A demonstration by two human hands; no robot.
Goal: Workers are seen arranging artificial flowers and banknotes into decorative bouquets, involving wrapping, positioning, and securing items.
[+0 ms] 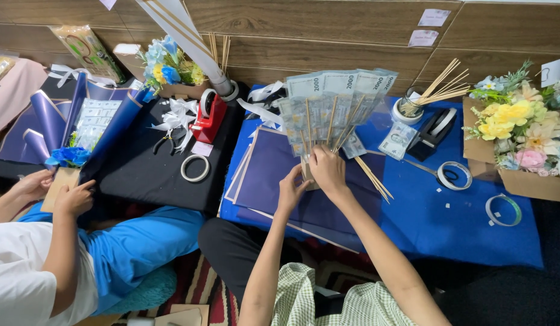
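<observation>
A fan of banknotes [331, 105] fixed on thin wooden sticks stands upright over dark blue wrapping sheets [274, 175]. My right hand [328, 171] grips the gathered stick ends at the base of the fan. My left hand [290, 190] touches the same base from the lower left, fingers curled on it. A few loose wooden sticks [373, 178] lie just right of my right hand. A single banknote [397, 140] in clear wrap lies further right on the blue cloth [449, 229].
A black tape dispenser [434, 133], a cup of sticks [412, 108], tape rolls [454, 175] [503, 209] and a boxed flower bouquet [521, 145] sit right. Left: red tape dispenser [210, 118], tape roll [195, 168], and another person's hands [56, 190] on a blue-wrapped bouquet [80, 130].
</observation>
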